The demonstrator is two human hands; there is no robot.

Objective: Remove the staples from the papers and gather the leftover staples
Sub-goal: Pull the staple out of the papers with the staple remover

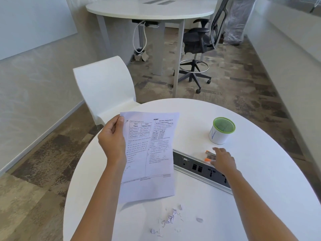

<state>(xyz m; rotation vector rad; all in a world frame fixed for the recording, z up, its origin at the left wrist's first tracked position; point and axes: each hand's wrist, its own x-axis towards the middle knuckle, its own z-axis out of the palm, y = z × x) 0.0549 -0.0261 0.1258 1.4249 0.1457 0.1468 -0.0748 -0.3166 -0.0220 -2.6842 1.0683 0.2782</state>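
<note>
Left hand [112, 140] pinches the limp white printed paper sheets [149, 153] by their top corner; right hand [224, 160], fingers loosely spread, touches the small, rigid orange-tipped staple remover [209, 156].

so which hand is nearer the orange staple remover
Right. The right hand is over the staple remover, fingers at it; the left hand holds the paper up, well to its left.

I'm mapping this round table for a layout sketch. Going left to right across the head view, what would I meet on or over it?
left hand → printed paper it holds up → orange staple remover → right hand reaching onto it. The green-rimmed cup sits farther back, above the right hand.
</note>
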